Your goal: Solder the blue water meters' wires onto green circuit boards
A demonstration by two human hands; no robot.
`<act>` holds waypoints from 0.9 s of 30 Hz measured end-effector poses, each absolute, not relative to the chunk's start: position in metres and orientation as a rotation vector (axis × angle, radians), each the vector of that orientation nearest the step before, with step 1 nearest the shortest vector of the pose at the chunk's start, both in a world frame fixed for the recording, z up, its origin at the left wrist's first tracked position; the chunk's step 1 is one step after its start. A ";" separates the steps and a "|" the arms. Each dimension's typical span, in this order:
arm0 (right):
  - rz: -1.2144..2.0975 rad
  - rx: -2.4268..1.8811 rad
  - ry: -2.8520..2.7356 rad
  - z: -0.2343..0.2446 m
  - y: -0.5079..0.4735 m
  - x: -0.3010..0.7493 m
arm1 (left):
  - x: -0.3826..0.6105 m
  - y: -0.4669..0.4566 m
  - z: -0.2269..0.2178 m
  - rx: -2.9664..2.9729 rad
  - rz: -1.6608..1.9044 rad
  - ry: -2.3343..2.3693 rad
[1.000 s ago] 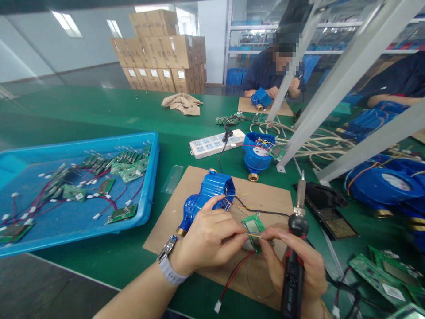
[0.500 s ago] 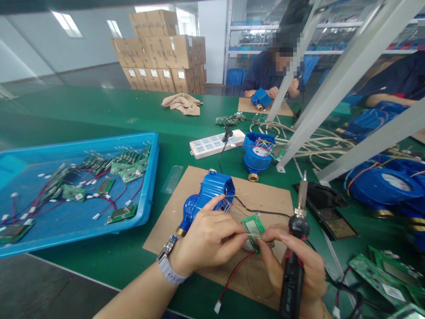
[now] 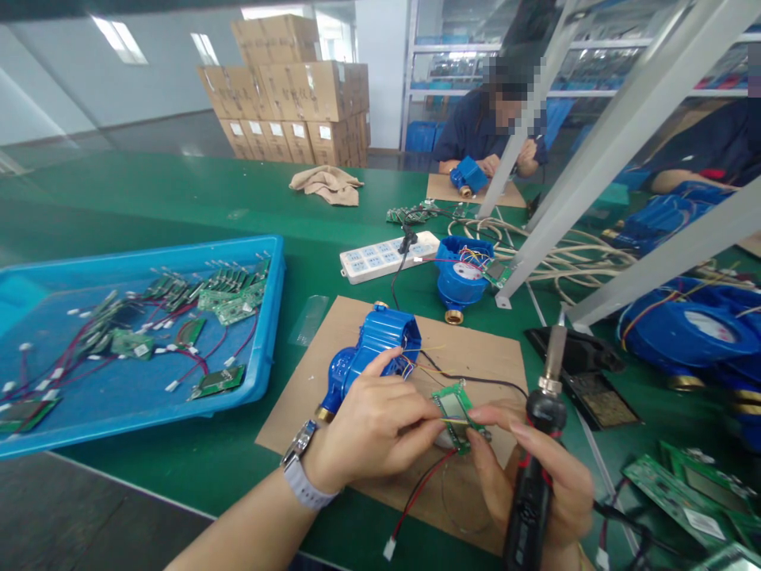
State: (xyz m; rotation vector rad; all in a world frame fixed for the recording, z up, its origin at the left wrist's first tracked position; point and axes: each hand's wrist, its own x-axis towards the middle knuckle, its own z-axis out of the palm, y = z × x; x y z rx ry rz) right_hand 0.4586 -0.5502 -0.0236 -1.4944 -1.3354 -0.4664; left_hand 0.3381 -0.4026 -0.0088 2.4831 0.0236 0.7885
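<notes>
Left hand (image 3: 380,432): fingers pinched on thin yellow wire (image 3: 454,420), over circuit board (image 3: 450,402). Right hand (image 3: 562,484): fingers wrapped round soldering iron (image 3: 528,507), tip up; thumb and index at board's right edge. Board over right half of cardboard sheet (image 3: 476,349), sheet by near edge of table (image 3: 178,460). 1 blue meter (image 3: 380,333) toward sheet's far left corner. Blue tray (image 3: 274,317) beyond sheet's left edge.

No lettering legible with certainty. Dark characters mark an upper carton (image 3: 300,89), too blurred to transcribe. White labels (image 3: 324,133) on the lower cartons (image 3: 288,147): unreadable. Pale print on the soldering iron (image 3: 529,500) handle: unreadable. White label (image 3: 704,522) on a circuit board (image 3: 659,485), right: print too small.
</notes>
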 end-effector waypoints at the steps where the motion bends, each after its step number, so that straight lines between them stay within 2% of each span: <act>1: -0.458 -1.483 -1.330 -0.025 -0.550 0.459 | 0.338 -0.403 -0.009 2.483 0.788 0.022; 27: -0.289 -1.515 -1.361 -0.029 -0.551 0.457 | 0.337 -0.402 -0.010 2.511 0.802 -0.061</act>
